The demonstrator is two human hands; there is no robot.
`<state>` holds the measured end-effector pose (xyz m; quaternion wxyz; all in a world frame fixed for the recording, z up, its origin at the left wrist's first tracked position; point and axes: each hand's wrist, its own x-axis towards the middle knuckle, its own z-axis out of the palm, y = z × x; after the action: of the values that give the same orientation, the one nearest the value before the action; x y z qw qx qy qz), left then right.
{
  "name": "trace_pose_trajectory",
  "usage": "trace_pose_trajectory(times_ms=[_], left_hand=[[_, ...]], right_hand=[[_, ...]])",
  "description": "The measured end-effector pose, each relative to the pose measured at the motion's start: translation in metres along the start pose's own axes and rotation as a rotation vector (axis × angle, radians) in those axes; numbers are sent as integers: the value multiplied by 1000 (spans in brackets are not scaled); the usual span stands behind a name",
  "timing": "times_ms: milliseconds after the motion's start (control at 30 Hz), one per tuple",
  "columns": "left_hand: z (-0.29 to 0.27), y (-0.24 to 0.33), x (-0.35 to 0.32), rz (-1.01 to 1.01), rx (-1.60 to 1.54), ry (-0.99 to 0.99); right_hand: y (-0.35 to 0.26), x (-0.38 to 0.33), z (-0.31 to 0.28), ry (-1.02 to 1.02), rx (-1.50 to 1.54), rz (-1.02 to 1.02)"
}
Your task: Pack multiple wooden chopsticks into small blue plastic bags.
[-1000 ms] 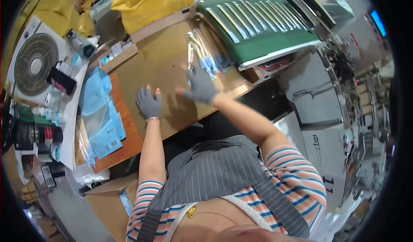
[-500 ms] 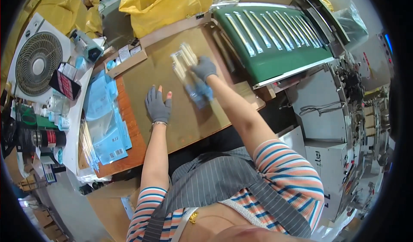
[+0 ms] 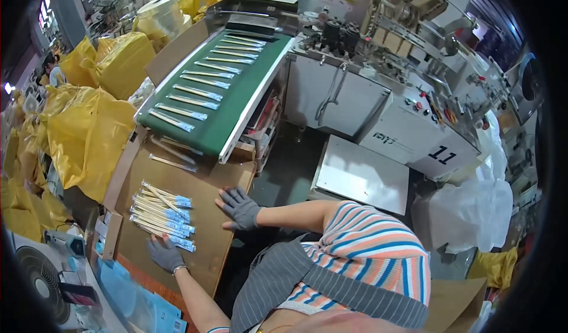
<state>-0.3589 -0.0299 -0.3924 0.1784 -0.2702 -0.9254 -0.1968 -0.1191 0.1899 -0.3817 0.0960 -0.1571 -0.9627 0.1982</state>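
A loose pile of chopsticks [image 3: 158,212], wooden pairs in clear sleeves with blue ends, lies on the brown cardboard-covered table [image 3: 201,209]. My left hand [image 3: 165,255], in a grey glove with some bare fingertips, rests at the pile's near edge. Its fingers are stretched out and the tips touch the lowest packets. To the right of the pile, my right hand [image 3: 241,209], gloved the same way, is spread over the table near its right edge and holds nothing. A few more packets [image 3: 173,162] lie below the conveyor's end.
Beyond the table, a green conveyor belt [image 3: 201,117] carries a row of wrapped chopsticks. Blue plastic bags [image 3: 139,297] lie at lower left near a fan [image 3: 41,283]. Yellow sacks [image 3: 89,138] crowd the left. A white machine cabinet [image 3: 408,135] stands at right.
The view has swung right. My right hand has let go of the chopsticks bundle, which now lies on the table, and moved right of it. My left hand has come to the pile's edge.
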Motion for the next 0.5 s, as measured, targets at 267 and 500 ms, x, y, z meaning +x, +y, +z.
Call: trace_pose_trajectory(times_ms=[267, 500], left_hand=[[2, 4, -2, -17, 22, 74], [1, 7, -3, -52, -10, 90]], right_hand=[[3, 1, -3, -53, -38, -15], [4, 1, -3, -70, -58, -12]])
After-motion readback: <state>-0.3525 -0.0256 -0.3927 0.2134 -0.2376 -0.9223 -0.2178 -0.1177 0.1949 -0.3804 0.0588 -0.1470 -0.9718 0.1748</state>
